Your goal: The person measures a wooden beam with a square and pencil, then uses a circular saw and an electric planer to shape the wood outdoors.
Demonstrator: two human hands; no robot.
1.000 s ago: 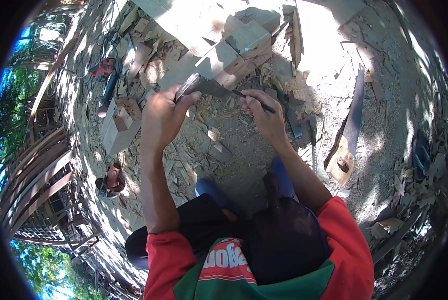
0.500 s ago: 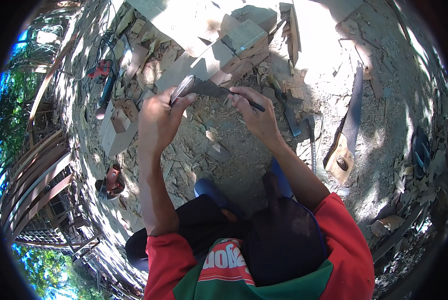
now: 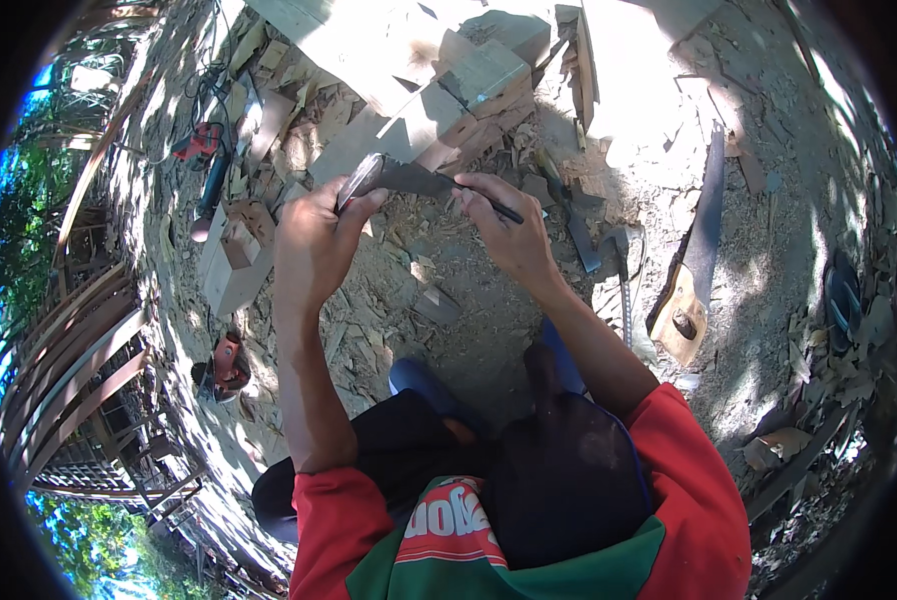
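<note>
In front of me, my left hand [image 3: 319, 235] is closed around the pale, worn handle [image 3: 362, 176] of a short tool with a flat dark blade [image 3: 409, 178]. The blade points right, toward my other hand. My right hand [image 3: 511, 225] pinches a slim black rod [image 3: 507, 212], which looks like a file. Its far end lies at the blade's right end, though my fingers partly hide where they meet. Beneath both hands, wood chips cover the dirt ground. A sawn timber block [image 3: 484, 80] lies just beyond the blade.
On the right lies a handsaw [image 3: 704, 220] with a wooden handle. Between it and my right hand is a flat metal bar [image 3: 582, 240]. A notched wood block [image 3: 234, 280] and a red tool [image 3: 229, 365] rest at left, with a corded red tool [image 3: 199, 140] farther off.
Both hands have shifted slightly left, carrying the bladed tool and the black rod with them. Their grips look the same.
</note>
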